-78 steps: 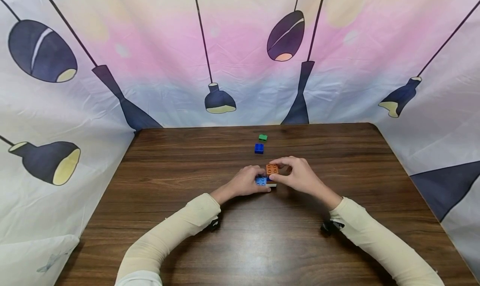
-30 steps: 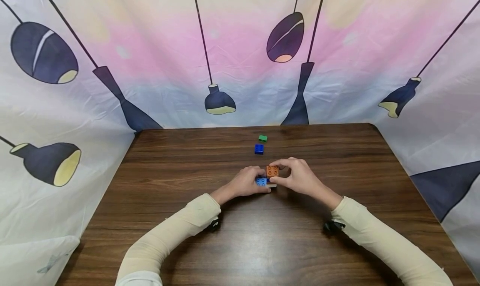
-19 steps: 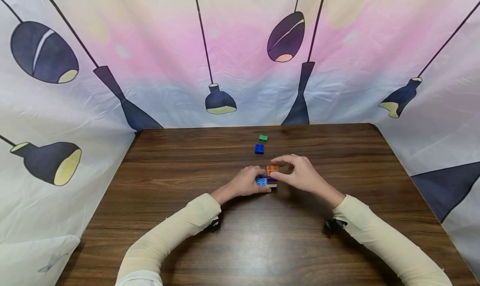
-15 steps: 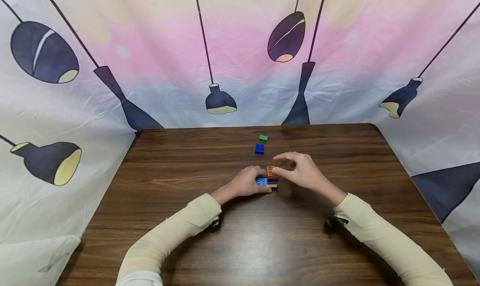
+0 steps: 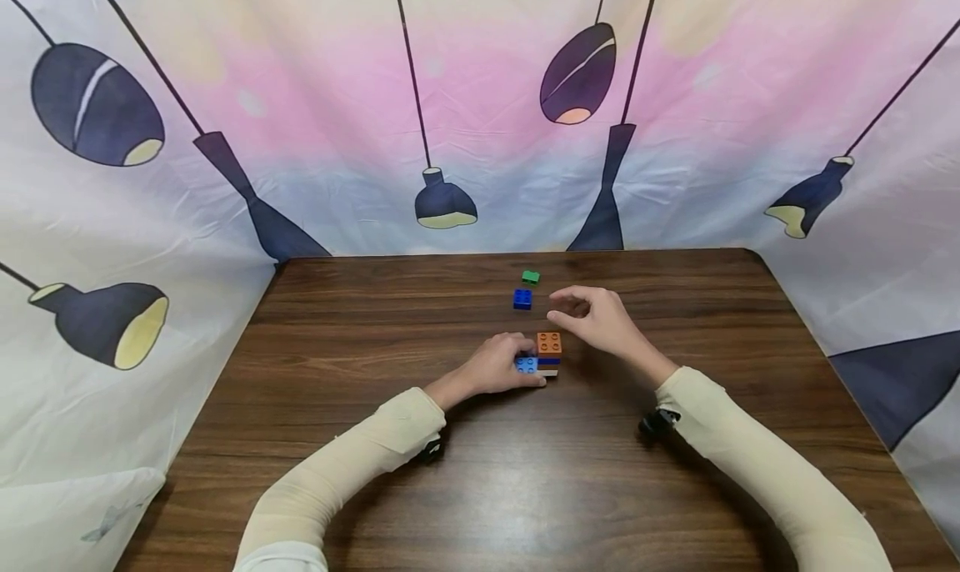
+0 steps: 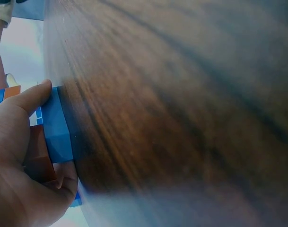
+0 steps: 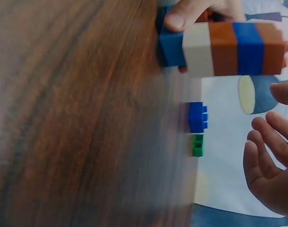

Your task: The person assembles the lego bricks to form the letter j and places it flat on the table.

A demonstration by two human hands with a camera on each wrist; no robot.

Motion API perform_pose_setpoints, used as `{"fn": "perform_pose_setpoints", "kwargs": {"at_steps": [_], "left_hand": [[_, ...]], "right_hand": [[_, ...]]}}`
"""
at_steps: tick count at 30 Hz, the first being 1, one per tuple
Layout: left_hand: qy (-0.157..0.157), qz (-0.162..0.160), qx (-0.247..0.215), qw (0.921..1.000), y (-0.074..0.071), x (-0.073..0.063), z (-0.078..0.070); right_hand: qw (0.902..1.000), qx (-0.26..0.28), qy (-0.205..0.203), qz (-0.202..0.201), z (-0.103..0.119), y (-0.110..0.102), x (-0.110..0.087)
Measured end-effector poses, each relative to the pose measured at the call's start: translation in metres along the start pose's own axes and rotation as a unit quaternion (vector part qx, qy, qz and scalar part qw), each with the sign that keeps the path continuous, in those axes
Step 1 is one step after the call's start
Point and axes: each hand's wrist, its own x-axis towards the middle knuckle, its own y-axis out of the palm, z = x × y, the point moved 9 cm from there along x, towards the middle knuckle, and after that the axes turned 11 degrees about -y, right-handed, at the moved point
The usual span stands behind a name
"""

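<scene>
My left hand (image 5: 501,363) grips the lower part of a stack of toy building bricks, with a light blue brick (image 5: 526,365) showing between thumb and fingers. An orange brick (image 5: 549,343) tops the stack. Below it, the right wrist view shows a blue brick (image 7: 248,48), another orange brick (image 7: 223,49), a white brick (image 7: 198,51) and a blue bottom brick (image 7: 173,49). My right hand (image 5: 600,320) is off the stack, its fingers relaxed around nothing. It hovers behind and right of the stack, near a loose dark blue brick (image 5: 522,298).
A small green brick (image 5: 531,278) lies just behind the loose dark blue one, towards the far edge of the brown wooden table (image 5: 375,305). A printed cloth (image 5: 337,138) with lamp pictures hangs behind the table.
My right hand has let go of the top orange brick and moved back, away from the stack. The orange brick stays on top. My left hand keeps its grip.
</scene>
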Motion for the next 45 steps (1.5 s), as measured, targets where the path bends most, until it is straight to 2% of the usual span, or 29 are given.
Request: {"fn": "perform_pose_setpoints", "kwargs": {"at_steps": [6,17,35,45], "left_hand": [[0.003,-0.001,-0.002,1.0000,0.000,0.000,-0.001],[0.001,-0.001,0.008,1.0000,-0.001,-0.001,-0.001],[0.006,-0.007,0.006,0.9999,-0.003,-0.002,-0.001],[0.006,-0.008,0.006,0.9999,-0.002,-0.002,-0.001]], "right_hand": [[0.9994,-0.009,0.021,0.027,-0.017,0.013,0.016],[0.9978,-0.014,0.043,0.047,-0.043,0.032,0.040],[0.9960,-0.037,0.044,0.068,-0.054,0.055,0.059],[0.9945,-0.052,0.054,0.073,-0.056,0.059,0.064]]}}
